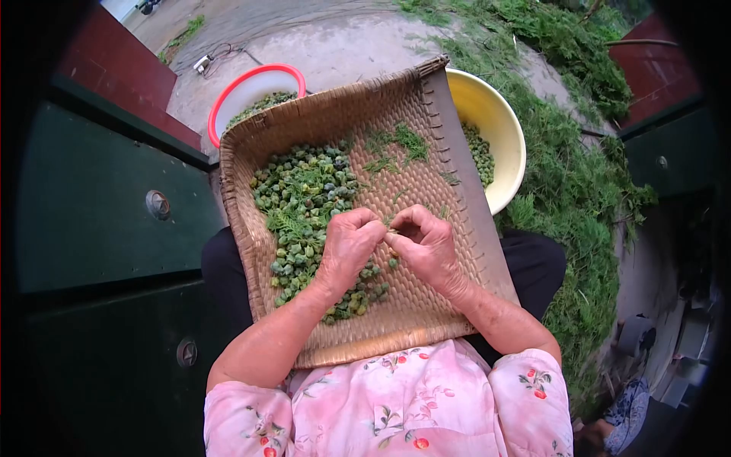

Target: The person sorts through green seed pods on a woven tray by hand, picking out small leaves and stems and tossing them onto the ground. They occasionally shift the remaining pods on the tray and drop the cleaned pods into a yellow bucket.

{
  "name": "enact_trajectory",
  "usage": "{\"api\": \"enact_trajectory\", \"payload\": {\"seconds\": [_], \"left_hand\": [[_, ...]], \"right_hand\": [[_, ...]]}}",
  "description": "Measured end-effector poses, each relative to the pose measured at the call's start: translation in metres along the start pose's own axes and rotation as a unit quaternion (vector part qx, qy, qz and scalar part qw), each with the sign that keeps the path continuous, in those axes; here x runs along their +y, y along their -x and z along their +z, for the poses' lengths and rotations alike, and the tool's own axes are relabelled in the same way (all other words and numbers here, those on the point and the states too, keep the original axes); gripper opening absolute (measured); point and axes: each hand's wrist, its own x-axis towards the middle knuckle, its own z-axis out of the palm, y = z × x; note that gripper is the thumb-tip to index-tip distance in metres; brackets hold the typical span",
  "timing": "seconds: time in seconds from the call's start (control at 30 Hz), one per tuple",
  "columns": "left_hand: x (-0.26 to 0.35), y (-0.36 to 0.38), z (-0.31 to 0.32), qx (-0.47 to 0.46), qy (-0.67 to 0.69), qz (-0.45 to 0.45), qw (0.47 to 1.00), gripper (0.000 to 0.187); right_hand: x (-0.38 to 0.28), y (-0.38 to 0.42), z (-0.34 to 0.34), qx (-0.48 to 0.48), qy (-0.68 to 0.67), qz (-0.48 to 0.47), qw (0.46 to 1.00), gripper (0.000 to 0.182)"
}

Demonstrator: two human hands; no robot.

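A woven basket tray [464, 251] rests across my lap. Small green cones [304, 183] with bits of leaf among them are heaped on its left half. My left hand [352, 247] is closed in a pinch at the heap's right edge. Beside it, my right hand [426, 251] also pinches, its fingertips meeting those of the left. A tiny green bit seems to be between them, too small to name. Green sprigs [411, 142] lie on the tray's upper right.
Behind the tray stand a red-rimmed white basin [299, 75] and a yellow basin [509, 145], both holding green cones. Cut green branches [563, 198] cover the ground at right. Dark green doors [106, 198] flank the left. Another person's patterned sleeve [628, 415] shows at lower right.
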Motion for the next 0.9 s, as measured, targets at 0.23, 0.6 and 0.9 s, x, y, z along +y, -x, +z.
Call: {"api": "enact_trajectory", "payload": {"seconds": [0.23,0.6,0.9], "left_hand": [[-0.009,-0.015,-0.017,0.085,0.128,-0.025,0.988,0.008],[-0.003,-0.018,-0.011,0.092,-0.182,0.128,0.971,0.012],[0.011,-0.035,-0.058,0.293,-0.326,0.372,0.818,0.023]], "right_hand": [[0.000,-0.001,-0.004,-0.032,-0.159,0.055,0.985,0.014],[0.033,-0.051,-0.097,0.274,-0.045,0.016,0.961,0.028],[0.036,-0.044,-0.108,0.149,0.133,0.011,0.980,0.023]]}}
